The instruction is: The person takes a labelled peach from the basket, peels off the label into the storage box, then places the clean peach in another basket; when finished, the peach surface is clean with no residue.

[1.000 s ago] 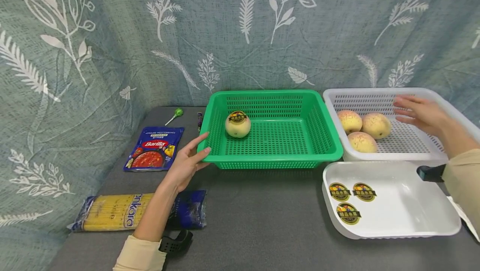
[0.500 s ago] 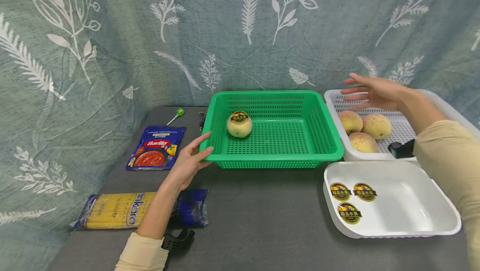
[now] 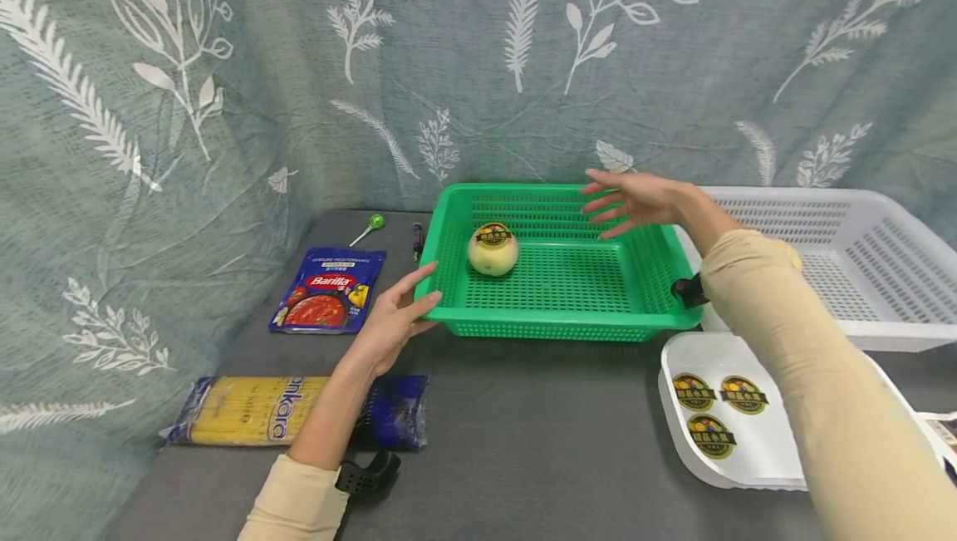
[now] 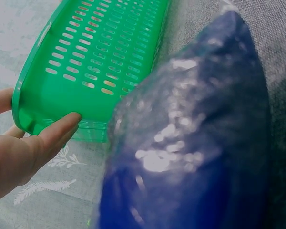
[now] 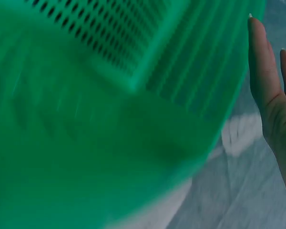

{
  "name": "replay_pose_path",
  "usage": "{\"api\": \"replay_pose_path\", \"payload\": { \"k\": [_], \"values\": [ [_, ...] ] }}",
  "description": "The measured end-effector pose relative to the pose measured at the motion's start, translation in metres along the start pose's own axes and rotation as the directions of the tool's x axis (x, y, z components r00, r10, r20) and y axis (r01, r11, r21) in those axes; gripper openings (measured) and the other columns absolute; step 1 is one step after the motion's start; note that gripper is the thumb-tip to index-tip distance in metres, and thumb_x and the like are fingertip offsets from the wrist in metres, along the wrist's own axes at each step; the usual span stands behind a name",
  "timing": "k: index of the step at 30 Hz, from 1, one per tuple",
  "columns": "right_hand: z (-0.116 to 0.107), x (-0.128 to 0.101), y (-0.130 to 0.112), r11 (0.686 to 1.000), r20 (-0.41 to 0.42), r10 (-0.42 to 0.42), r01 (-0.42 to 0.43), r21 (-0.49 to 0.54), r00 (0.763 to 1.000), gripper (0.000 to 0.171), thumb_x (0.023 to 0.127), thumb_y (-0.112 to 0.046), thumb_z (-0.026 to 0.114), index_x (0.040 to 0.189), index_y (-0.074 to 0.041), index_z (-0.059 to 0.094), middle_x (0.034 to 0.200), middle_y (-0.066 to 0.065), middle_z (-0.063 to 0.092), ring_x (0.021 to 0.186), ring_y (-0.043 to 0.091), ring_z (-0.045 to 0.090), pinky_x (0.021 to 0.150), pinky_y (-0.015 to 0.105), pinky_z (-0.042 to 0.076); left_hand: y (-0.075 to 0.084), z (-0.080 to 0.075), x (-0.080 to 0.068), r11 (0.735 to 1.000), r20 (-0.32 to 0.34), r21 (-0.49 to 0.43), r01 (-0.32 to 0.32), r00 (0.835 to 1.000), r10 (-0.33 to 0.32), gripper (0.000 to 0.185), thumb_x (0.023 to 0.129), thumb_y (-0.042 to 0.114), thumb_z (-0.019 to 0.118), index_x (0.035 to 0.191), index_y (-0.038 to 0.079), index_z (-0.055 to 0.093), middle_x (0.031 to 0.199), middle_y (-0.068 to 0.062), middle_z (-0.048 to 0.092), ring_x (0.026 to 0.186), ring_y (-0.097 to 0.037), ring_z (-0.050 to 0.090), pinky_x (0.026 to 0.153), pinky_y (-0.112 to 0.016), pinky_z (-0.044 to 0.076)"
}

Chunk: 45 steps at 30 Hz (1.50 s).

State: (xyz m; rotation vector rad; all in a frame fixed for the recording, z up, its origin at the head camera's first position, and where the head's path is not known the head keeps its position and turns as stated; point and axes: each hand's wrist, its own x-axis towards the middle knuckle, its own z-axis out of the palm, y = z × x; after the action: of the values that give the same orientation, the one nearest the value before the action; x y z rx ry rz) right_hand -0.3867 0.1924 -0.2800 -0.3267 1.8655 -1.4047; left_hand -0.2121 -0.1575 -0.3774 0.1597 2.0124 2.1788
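A green basket [image 3: 561, 321] stands mid-table and holds one pale peach [image 3: 493, 248] with a dark round sticker on top. My left hand [image 3: 399, 312] rests against the basket's front-left corner with straight fingers; in the left wrist view a finger of that hand [image 4: 24, 152] touches the green basket [image 4: 100, 52] from outside. Above the basket's back right part hovers my right hand [image 3: 635, 202], empty, fingers spread. The right wrist view shows the right hand [image 5: 271, 95] beside the blurred green basket [image 5: 109, 119].
A white basket [image 3: 860, 225] stands to the right, partly behind my right arm. A white tray [image 3: 755, 466] with three round stickers [image 3: 710, 412] lies at front right. At left lie a spaghetti packet [image 3: 247, 420], a Barilla sauce pouch [image 3: 329, 302] and a green lollipop [image 3: 370, 227].
My right hand has swung left from over the white basket to over the green basket. The left hand has stayed at the green basket's corner.
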Motion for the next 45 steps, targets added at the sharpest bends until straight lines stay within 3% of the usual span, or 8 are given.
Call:
{"api": "replay_pose_path", "payload": {
  "k": [5,15,20,24,30,36,45],
  "values": [
    [0.02,0.028,0.0,0.999,0.035,0.029,-0.028,-0.033,0.999,0.07,0.102,-0.048,0.032,0.153,-0.004,0.013,0.153,0.024,0.018,0.138,0.041,0.022,0.104,0.053,0.033,-0.001,0.0,0.0,1.0,0.004,-0.002,-0.001,1.0,0.001,0.056,0.102,0.007,0.045,0.152,0.007,0.022,0.155,-0.015,0.016,0.133,-0.039,0.031,0.104,-0.05,0.034],
    [0.056,0.073,-0.003,0.978,-0.005,0.09,-0.09,-0.189,0.996,0.067,0.102,-0.048,0.035,0.152,-0.008,0.02,0.152,0.022,0.023,0.136,0.038,0.028,0.097,0.048,0.042,0.0,0.001,0.001,1.0,-0.004,-0.003,-0.001,1.0,0.001,0.056,0.102,0.007,0.046,0.152,0.007,0.023,0.155,-0.015,0.019,0.131,-0.038,0.034,0.103,-0.048,0.037],
    [0.069,0.088,0.001,0.973,-0.025,0.114,-0.117,-0.197,0.993,0.069,0.101,-0.046,0.04,0.154,-0.011,0.014,0.153,0.02,0.019,0.138,0.038,0.024,0.096,0.048,0.044,0.0,0.003,0.001,1.0,-0.007,-0.016,-0.004,1.0,0.004,0.055,0.102,0.006,0.045,0.152,0.006,0.023,0.153,-0.016,0.023,0.13,-0.039,0.035,0.102,-0.046,0.039],
    [0.079,0.096,0.003,0.975,-0.04,0.132,-0.137,-0.177,0.99,0.073,0.099,-0.046,0.045,0.154,-0.012,0.01,0.155,0.018,0.017,0.138,0.037,0.022,0.097,0.049,0.043,-0.001,0.004,0.001,1.0,-0.001,-0.021,-0.005,1.0,0.005,0.055,0.102,0.006,0.045,0.152,0.007,0.023,0.155,-0.013,0.02,0.131,-0.039,0.035,0.101,-0.046,0.039],
    [0.09,0.104,0.0,0.971,-0.071,0.109,-0.122,-0.208,0.991,0.066,0.099,-0.038,0.051,0.152,-0.01,0.022,0.153,0.016,0.02,0.134,0.038,0.03,0.093,0.048,0.046,0.0,0.004,0.002,1.0,-0.002,-0.025,-0.012,1.0,0.012,0.055,0.101,0.005,0.045,0.152,0.007,0.024,0.156,-0.011,0.016,0.132,-0.038,0.034,0.102,-0.047,0.038],
    [0.097,0.108,-0.002,0.961,-0.116,0.112,-0.137,-0.24,0.987,0.07,0.097,-0.032,0.057,0.152,-0.007,0.021,0.153,0.015,0.02,0.132,0.038,0.034,0.091,0.044,0.049,0.0,0.004,0.002,1.0,-0.008,-0.023,-0.005,1.0,0.005,0.055,0.101,0.005,0.045,0.152,0.006,0.024,0.156,-0.011,0.016,0.132,-0.038,0.033,0.102,-0.048,0.038],
    [0.1,0.114,0.001,0.967,-0.038,0.131,-0.136,-0.215,0.991,0.077,0.095,-0.024,0.062,0.153,-0.007,0.014,0.15,0.018,0.025,0.13,0.037,0.037,0.089,0.044,0.049,0.0,0.002,0.001,1.0,-0.026,-0.013,0.011,1.0,-0.011,0.054,0.101,0.004,0.045,0.152,0.008,0.025,0.156,-0.009,0.015,0.131,-0.039,0.035,0.101,-0.047,0.039]
  ]
}}
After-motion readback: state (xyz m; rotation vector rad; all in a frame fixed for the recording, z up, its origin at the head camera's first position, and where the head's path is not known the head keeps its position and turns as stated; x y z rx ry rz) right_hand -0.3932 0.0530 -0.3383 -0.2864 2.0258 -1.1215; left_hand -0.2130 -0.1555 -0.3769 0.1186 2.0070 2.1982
